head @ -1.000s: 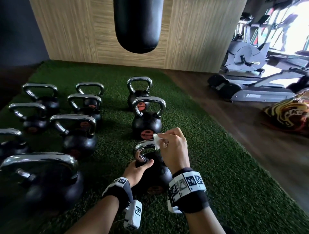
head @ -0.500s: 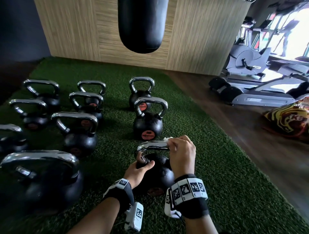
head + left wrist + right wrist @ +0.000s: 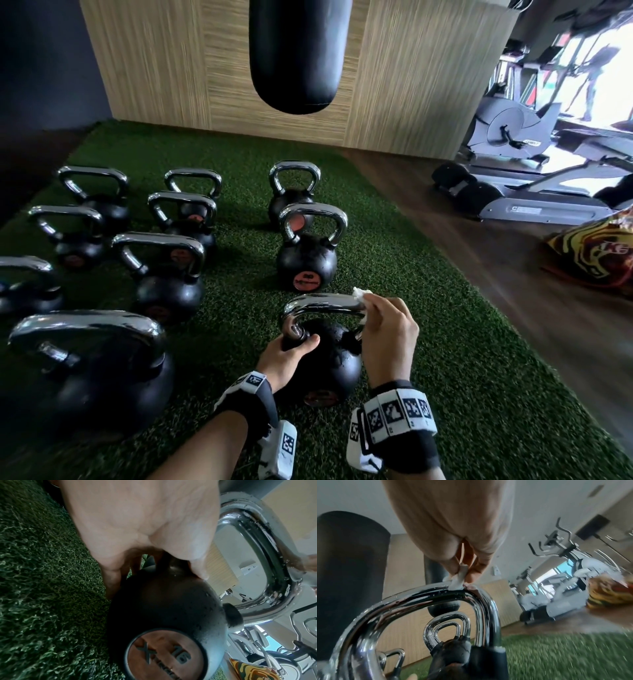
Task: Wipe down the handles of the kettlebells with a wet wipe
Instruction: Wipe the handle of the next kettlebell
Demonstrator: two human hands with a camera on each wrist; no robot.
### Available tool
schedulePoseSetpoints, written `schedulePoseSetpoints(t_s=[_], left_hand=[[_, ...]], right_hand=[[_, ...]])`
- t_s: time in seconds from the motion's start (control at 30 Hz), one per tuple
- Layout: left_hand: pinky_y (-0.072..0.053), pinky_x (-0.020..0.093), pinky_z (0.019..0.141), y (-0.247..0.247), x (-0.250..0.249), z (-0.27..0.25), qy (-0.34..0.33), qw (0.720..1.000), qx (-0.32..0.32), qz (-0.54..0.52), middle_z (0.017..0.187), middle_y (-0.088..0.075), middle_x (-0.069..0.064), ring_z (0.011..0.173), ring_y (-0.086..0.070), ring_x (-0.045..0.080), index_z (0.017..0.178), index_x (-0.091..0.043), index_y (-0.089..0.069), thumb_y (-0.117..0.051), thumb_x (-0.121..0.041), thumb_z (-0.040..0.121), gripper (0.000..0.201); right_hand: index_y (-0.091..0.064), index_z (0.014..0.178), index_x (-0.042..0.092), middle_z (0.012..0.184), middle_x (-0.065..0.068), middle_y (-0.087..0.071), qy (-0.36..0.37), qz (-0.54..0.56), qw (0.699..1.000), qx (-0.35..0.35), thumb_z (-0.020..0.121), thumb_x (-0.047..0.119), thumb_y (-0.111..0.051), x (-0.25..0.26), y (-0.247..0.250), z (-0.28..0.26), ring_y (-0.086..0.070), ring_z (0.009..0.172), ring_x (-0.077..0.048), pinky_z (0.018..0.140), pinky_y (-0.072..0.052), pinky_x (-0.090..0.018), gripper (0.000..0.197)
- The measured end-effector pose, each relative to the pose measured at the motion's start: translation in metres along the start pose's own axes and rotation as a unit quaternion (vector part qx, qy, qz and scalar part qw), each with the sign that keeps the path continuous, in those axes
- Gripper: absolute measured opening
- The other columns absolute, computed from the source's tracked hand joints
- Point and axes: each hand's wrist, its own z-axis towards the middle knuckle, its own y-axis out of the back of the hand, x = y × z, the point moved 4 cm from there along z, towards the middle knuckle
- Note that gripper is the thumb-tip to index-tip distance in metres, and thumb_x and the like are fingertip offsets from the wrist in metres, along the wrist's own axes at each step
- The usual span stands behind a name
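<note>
The nearest black kettlebell (image 3: 329, 363) stands on green turf, its chrome handle (image 3: 322, 305) arching across the top. My left hand (image 3: 287, 356) grips the ball at the foot of the handle's left leg, thumb on the near side; the left wrist view shows the palm (image 3: 137, 520) over the kettlebell (image 3: 164, 608) marked 16. My right hand (image 3: 387, 332) pinches a small white wet wipe (image 3: 361, 294) against the handle's right corner. In the right wrist view the wipe (image 3: 458, 580) lies on the wet chrome handle (image 3: 419, 601) between fingertips.
Two more kettlebells (image 3: 306, 260) line up beyond it, and several others (image 3: 164, 274) fill the turf to the left, a large one (image 3: 92, 370) nearest. A black punching bag (image 3: 298, 54) hangs ahead. Wooden floor, exercise machines (image 3: 513, 164) and a patterned bag (image 3: 596, 253) lie to the right.
My right hand with the wipe came down onto the handle and slid right along it to the right corner. The left hand kept its hold on the kettlebell.
</note>
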Motion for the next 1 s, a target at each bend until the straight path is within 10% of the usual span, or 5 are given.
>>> schedulePoseSetpoints(t_s=[0.07, 0.4, 0.57, 0.83, 1.0], left_hand=[[-0.054, 0.026, 0.082, 0.000, -0.001, -0.001, 0.001, 1.000, 0.002, -0.004, 0.082, -0.079, -0.015, 0.086, -0.074, 0.009, 0.084, -0.034, -0.080, -0.076, -0.073, 0.060, 0.046], [-0.056, 0.034, 0.093, 0.000, -0.003, -0.004, 0.004, 1.000, 0.002, -0.025, 0.089, -0.080, -0.007, 0.092, -0.075, 0.017, 0.091, -0.025, -0.080, -0.082, -0.062, 0.072, 0.042], [-0.057, 0.038, 0.095, 0.000, -0.008, -0.005, 0.005, 1.000, -0.005, 0.019, 0.097, -0.080, -0.002, 0.092, -0.075, 0.019, 0.100, -0.023, -0.078, -0.077, -0.058, 0.081, 0.040], [-0.052, 0.026, 0.076, 0.029, -0.048, -0.028, 0.014, 0.906, 0.022, 0.423, 0.099, -0.076, -0.002, 0.099, -0.072, 0.020, 0.101, -0.020, -0.076, -0.060, -0.070, 0.084, 0.055], [-0.054, 0.021, 0.068, 0.024, -0.083, -0.058, -0.017, 0.990, 0.134, 0.028, 0.089, -0.080, 0.001, 0.072, -0.071, 0.008, 0.091, -0.016, -0.079, -0.067, -0.042, 0.094, 0.029]], right_hand=[[-0.079, 0.102, 0.010, 0.090, 0.000, -0.072, -0.078, 0.009, 0.997, -0.022, 0.092, 0.005, -0.069, -0.019, 0.004, 0.001, -0.062, 0.070, -0.007, 0.066, -0.044, -0.005, 0.015], [-0.079, 0.105, 0.028, 0.079, 0.016, -0.072, -0.317, 0.090, 0.944, 0.007, 0.089, 0.021, -0.074, -0.083, -0.005, -0.022, -0.066, 0.069, -0.004, 0.061, -0.051, -0.021, 0.018], [-0.079, 0.105, 0.016, 0.091, 0.003, -0.079, -0.368, 0.152, 0.913, 0.086, 0.088, 0.018, -0.075, -0.102, -0.025, -0.044, -0.074, 0.090, -0.019, 0.091, -0.059, -0.047, 0.017], [-0.076, 0.099, 0.007, 0.079, -0.007, -0.079, -0.343, 0.179, 0.881, 0.273, 0.084, -0.001, -0.075, -0.080, 0.007, -0.036, -0.075, 0.069, -0.020, 0.060, -0.060, -0.032, 0.017], [-0.076, 0.101, 0.015, 0.088, -0.008, -0.079, -0.227, 0.255, 0.880, 0.331, 0.082, 0.001, -0.079, -0.033, 0.023, -0.025, -0.075, 0.079, -0.022, 0.070, -0.060, -0.030, 0.024]])
